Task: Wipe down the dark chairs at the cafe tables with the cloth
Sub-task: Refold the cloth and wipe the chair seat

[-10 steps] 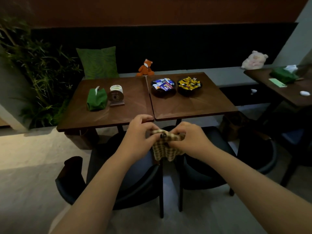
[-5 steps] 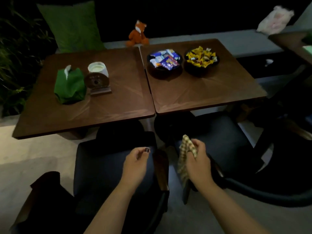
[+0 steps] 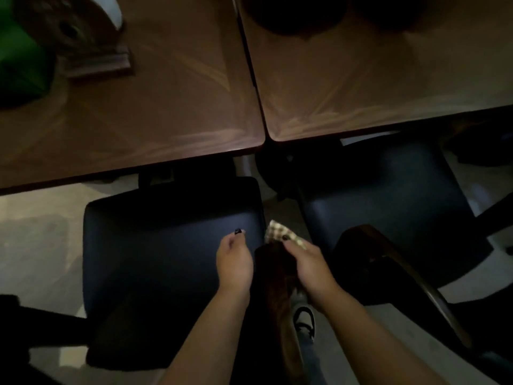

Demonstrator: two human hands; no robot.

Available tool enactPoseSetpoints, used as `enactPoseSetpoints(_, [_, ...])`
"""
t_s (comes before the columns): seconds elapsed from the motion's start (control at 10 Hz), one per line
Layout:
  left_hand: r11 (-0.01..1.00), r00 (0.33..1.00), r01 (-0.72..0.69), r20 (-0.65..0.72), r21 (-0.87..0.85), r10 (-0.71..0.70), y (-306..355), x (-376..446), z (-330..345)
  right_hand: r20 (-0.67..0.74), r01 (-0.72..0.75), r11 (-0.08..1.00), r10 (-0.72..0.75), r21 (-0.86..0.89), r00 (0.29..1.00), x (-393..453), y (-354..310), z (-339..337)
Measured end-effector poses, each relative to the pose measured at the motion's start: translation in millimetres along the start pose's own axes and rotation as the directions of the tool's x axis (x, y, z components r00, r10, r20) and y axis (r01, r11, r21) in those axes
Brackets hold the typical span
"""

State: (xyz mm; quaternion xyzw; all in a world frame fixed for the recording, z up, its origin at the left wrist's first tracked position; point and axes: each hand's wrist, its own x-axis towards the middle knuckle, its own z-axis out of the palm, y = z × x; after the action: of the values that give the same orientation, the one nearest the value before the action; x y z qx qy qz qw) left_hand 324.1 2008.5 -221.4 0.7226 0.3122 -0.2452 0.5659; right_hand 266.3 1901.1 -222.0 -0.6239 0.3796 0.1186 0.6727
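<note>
Right hand (image 3: pixel 308 262) closed around the checked cloth (image 3: pixel 280 235), bunched, one corner poking out past the fingers, above the wooden armrest (image 3: pixel 273 262) of the left chair (image 3: pixel 155 245). Left hand (image 3: pixel 234 259) loosely curled, empty, over that seat. Cloth looks light, soft, floppy; best gathered into a flat pad under the palm. Seat appears smooth and padded, likely low drag.

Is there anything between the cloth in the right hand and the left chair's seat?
Only the chair's own wooden armrest: the right hand holds the checked cloth over it, beside the seat. The seat itself is bare.
</note>
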Motion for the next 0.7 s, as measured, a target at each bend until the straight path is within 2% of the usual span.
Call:
enactPoseSetpoints(0.1, [0.996, 0.996, 0.084, -0.009, -0.026, -0.085, -11.8, 22.0, 17.6, 0.16, -0.222, 0.962, 0.196, 0.16, 0.967, 16.0, 5.8, -7.8])
enactPoseSetpoints(0.2, [0.989, 0.992, 0.122, -0.016, -0.078, -0.124, -17.8, 37.2, 26.0, 0.084, -0.13, 0.965, 0.114, 0.227, 0.99, 10.7, 11.9, -1.4])
enactPoseSetpoints(0.3, [0.998, 0.994, 0.053, -0.097, -0.04, -0.057, -29.6, 49.0, 24.7, 0.081, 0.202, 0.951, -0.226, 0.235, 0.971, -7.2, 10.6, -1.8])
enactPoseSetpoints(0.4, [0.999, 0.993, 0.041, -0.113, -0.035, -0.044, -32.6, 52.1, 26.3, 0.065, 0.084, 0.985, -0.095, 0.152, 0.993, 5.9, 17.7, -5.1])
enactPoseSetpoints(0.5, [0.997, 0.99, 0.071, -0.122, -0.038, -0.075, -30.2, 61.4, 29.8, -0.147, -0.209, 0.975, 0.219, 0.081, 0.965, 58.3, 45.4, -11.4])
enactPoseSetpoints(0.6, [0.974, 0.994, -0.048, -0.087, 0.219, 0.069, -32.2, 81.9, 31.3, -0.456, -0.343, 0.934, 0.35, 0.101, 0.818, 103.2, 69.1, -21.9])
enactPoseSetpoints(0.7, [0.586, 0.954, -0.298, 0.263, 0.753, 0.146, -49.8, 116.9, 19.1, -0.259, -0.315, 0.921, 0.255, -0.229, 0.932, 139.9, 112.4, -1.6])
